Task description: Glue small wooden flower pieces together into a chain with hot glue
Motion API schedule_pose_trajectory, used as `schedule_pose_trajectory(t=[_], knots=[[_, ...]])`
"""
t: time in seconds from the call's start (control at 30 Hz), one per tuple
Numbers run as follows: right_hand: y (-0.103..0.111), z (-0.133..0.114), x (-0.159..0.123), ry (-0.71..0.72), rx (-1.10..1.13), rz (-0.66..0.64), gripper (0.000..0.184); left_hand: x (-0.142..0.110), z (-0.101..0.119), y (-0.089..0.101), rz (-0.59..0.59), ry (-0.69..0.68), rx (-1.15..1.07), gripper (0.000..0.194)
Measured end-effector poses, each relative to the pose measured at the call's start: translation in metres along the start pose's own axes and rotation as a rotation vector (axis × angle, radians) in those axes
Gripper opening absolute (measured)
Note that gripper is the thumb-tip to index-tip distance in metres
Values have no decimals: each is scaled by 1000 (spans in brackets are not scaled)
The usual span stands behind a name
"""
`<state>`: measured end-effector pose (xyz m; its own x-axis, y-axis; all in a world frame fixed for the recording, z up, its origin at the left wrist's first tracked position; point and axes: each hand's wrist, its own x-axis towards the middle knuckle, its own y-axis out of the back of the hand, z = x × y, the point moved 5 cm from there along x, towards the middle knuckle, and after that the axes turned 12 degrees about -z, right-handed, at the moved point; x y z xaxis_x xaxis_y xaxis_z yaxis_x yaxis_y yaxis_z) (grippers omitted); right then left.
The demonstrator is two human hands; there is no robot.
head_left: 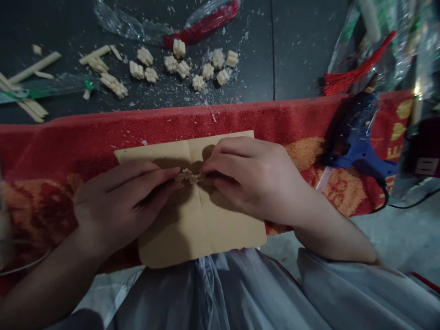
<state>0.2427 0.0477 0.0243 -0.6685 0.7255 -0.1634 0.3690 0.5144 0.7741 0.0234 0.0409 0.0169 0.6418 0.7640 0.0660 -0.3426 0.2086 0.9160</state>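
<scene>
Between my two hands is a short row of small pale flower-shaped stick pieces (190,176), side by side. My left hand (129,197) pinches the row's left end between thumb and fingers. At the other end, my right hand (250,172) grips with its fingertips, which hide that part of the row. Both hands are just over a tan cardboard sheet (172,247) with a crease down its middle. Whether the row touches the cardboard I cannot tell.
Several loose flower-shaped pieces (208,72) lie on the dark table (299,50) beyond the red towel (137,126). Pale sticks (34,68) are at the left. A blue glue gun (357,133) rests at the right, near a red tassel (360,66) and plastic wrapping.
</scene>
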Motion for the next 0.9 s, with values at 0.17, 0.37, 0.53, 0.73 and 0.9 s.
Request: schedule_pose_trajectory(t=[0.17,0.37,0.53,0.73,0.9], knots=[[-2,2,3,-32,60,-17,32,5,1,3,-10,-46,-47,12],[-4,5,6,-80,118,-35,29,7,2,3,-15,-27,-55,18],[-4,6,8,-91,117,-43,30,4,-6,-5,-37,1,-60,23],[-5,8,8,-95,102,-12,26,-3,-14,3,-69,-26,-160,21],[-6,11,9,-84,108,-13,22,-4,-5,10,28,-105,17,22]])
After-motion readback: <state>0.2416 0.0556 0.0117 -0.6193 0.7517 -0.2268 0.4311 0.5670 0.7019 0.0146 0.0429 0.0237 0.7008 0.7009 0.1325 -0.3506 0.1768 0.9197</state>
